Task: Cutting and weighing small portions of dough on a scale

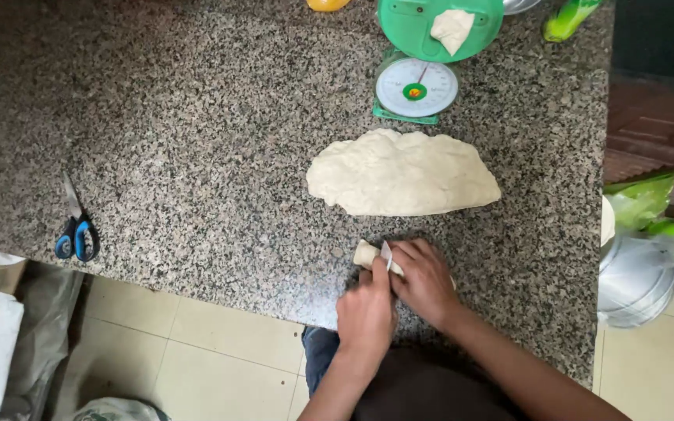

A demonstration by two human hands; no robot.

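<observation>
Fingers: those of the left hand are curled around a small flat metal blade, whose edge is set down on a short pale roll of dough; those of the right hand lie pressed together over the right part of that same roll, covering it.
Roll of dough: it lies on the speckled grey granite worktop, close to the near edge, with only its left end showing past the blade.
Large dough: a big, lumpy, cream-coloured mass of dough rests on the worktop just beyond the hands, apart from the roll.
Scale: a green kitchen scale with a round white dial stands just behind the large dough; its green round pan carries a small white lump of dough.
Scissors: a pair of scissors with blue and black handles lies far to the left, near the worktop's edge.
Far edge: a yellow rounded object and a green plastic packet are cut off by the frame.
Right of worktop: a metal pot sits beside green plastic bags.
Floor: pale square tiles show below the worktop's edge.
</observation>
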